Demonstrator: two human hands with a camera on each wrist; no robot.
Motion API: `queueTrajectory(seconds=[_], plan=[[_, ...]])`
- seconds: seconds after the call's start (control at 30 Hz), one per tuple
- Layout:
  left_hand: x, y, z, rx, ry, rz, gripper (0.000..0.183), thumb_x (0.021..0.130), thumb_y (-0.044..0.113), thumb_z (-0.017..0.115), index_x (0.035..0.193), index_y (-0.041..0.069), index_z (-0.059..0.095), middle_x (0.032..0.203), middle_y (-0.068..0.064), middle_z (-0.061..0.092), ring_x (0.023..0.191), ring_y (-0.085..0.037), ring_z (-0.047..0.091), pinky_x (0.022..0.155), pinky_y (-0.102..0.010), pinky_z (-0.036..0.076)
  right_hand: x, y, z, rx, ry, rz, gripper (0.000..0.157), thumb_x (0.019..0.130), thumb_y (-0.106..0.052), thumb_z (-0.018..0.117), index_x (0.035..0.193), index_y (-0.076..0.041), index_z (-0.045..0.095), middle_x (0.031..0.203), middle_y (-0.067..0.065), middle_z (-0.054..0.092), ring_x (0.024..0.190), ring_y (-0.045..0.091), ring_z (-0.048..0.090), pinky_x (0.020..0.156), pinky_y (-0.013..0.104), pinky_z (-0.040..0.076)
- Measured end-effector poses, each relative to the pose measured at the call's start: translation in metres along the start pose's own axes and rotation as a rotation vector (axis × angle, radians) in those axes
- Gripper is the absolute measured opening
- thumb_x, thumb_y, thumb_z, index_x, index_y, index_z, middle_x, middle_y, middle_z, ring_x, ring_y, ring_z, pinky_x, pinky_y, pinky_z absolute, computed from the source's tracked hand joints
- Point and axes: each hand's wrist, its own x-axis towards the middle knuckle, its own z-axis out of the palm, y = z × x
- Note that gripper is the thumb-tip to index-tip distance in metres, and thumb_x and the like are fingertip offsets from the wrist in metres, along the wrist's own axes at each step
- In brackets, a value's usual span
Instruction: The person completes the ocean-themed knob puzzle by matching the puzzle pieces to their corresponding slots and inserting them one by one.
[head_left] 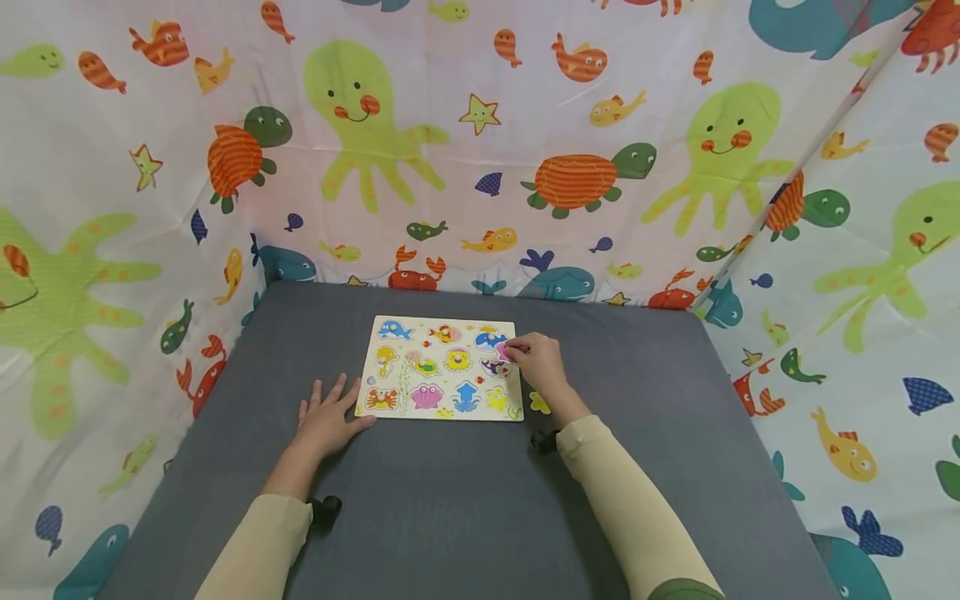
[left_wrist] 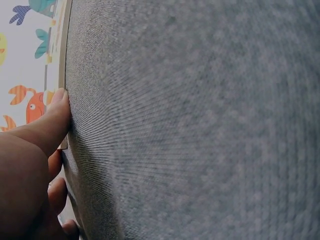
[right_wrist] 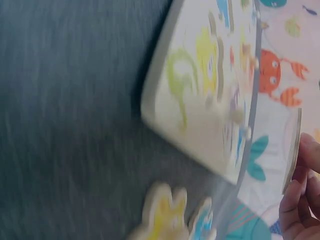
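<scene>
A wooden peg puzzle board (head_left: pixel 408 413) with several sea-animal pieces lies on the grey cloth. My left hand (head_left: pixel 327 423) lies at its lower left corner, fingers spread on the cloth. The thumb (left_wrist: pixel 57 107) rests against the board's near edge in the left wrist view. My right hand (head_left: pixel 537 360) pinches a pink puzzle piece (head_left: pixel 505 352) over the board's right edge. The right wrist view shows this thin piece (right_wrist: pixel 293 155) edge-on, raised between thumb and fingers. Below the right hand, a loose yellow puzzle piece (head_left: pixel 539 403) lies on the cloth beside the board.
In the right wrist view a blue puzzle piece (right_wrist: pixel 202 222) lies near the yellow one. A curtain (head_left: pixel 480 200) printed with sea animals stands behind and along both sides of the grey table (head_left: pixel 435 508). Dark wrist cameras sit at both sleeves.
</scene>
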Motion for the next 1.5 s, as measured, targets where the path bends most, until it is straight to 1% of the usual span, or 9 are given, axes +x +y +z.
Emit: queueTrajectory(seconds=[0.13,0.37,0.63,0.9,1.0,1.17,1.3,1.43,1.5], plan=[[-0.001,-0.001,0.001,0.004,-0.001,0.002,0.089,0.095,0.053,0.065,0.162,0.015,0.020,0.170,-0.017,0.008,0.151,-0.053,-0.011,0.116,-0.075,-0.001,-0.004,-0.007,0.012,-0.006,-0.026,-0.013,0.014,0.091,-0.018,0.077,0.099,-0.009,0.082,0.096,0.006,0.075,0.083,0.018,0.069,0.068,0.028,0.058],[0.000,-0.001,0.000,0.005,0.007,0.004,0.089,0.095,0.053,0.064,0.162,0.015,0.020,0.170,-0.017,0.008,0.151,-0.053,-0.011,0.116,-0.075,-0.002,-0.009,-0.018,0.027,-0.007,-0.030,-0.069,0.012,0.090,-0.019,0.078,0.096,-0.010,0.083,0.096,0.005,0.075,0.083,0.016,0.067,0.070,0.028,0.056],[-0.001,0.002,-0.005,0.007,0.001,0.002,0.089,0.095,0.052,0.065,0.162,0.014,0.021,0.170,-0.017,0.008,0.151,-0.053,-0.010,0.116,-0.075,-0.001,-0.014,-0.037,0.038,-0.011,-0.075,-0.075,0.013,0.090,-0.022,0.078,0.099,-0.012,0.083,0.098,0.002,0.077,0.087,0.015,0.067,0.074,0.028,0.058],[-0.001,0.003,-0.006,0.014,0.003,0.004,0.088,0.095,0.051,0.065,0.162,0.014,0.021,0.169,-0.017,0.008,0.151,-0.053,-0.010,0.116,-0.075,-0.001,-0.016,-0.056,0.052,-0.009,-0.126,-0.159,0.015,0.092,-0.020,0.076,0.101,-0.011,0.082,0.102,0.003,0.077,0.095,0.016,0.070,0.081,0.031,0.058],[-0.002,0.003,-0.005,0.007,0.002,0.008,0.088,0.095,0.052,0.065,0.162,0.014,0.022,0.169,-0.017,0.008,0.151,-0.053,-0.010,0.116,-0.075,-0.001,-0.018,-0.061,0.057,0.002,-0.140,-0.179,0.014,0.091,-0.019,0.077,0.101,-0.010,0.082,0.100,0.003,0.077,0.093,0.016,0.070,0.081,0.031,0.058],[-0.002,0.003,0.000,-0.001,-0.008,0.003,0.089,0.095,0.053,0.065,0.162,0.015,0.021,0.170,-0.017,0.007,0.151,-0.053,-0.011,0.117,-0.074,-0.002,-0.025,-0.069,0.065,-0.010,-0.164,-0.211,0.011,0.091,-0.018,0.077,0.098,-0.011,0.082,0.095,0.001,0.076,0.087,0.012,0.069,0.077,0.027,0.057],[-0.003,0.004,0.002,-0.011,0.000,0.002,0.088,0.095,0.052,0.065,0.162,0.015,0.021,0.170,-0.017,0.008,0.152,-0.052,-0.011,0.117,-0.074,-0.001,-0.029,-0.074,0.072,-0.013,-0.192,-0.209,0.010,0.091,-0.019,0.077,0.097,-0.012,0.083,0.094,-0.001,0.077,0.086,0.009,0.068,0.076,0.025,0.056],[-0.005,0.004,0.000,-0.011,0.009,0.006,0.088,0.094,0.052,0.065,0.162,0.014,0.022,0.169,-0.017,0.009,0.152,-0.052,-0.010,0.117,-0.074,-0.001,-0.032,-0.080,0.078,0.001,-0.225,-0.179,0.012,0.091,-0.020,0.077,0.098,-0.013,0.083,0.096,-0.001,0.077,0.086,0.008,0.066,0.079,0.025,0.056],[-0.005,0.005,-0.002,-0.007,0.009,0.010,0.088,0.095,0.052,0.065,0.162,0.014,0.022,0.169,-0.018,0.009,0.151,-0.053,-0.010,0.116,-0.074,-0.001,-0.032,-0.083,0.081,-0.011,-0.239,-0.170,0.013,0.092,-0.021,0.076,0.100,-0.013,0.083,0.097,-0.002,0.077,0.087,0.007,0.066,0.080,0.025,0.056]])
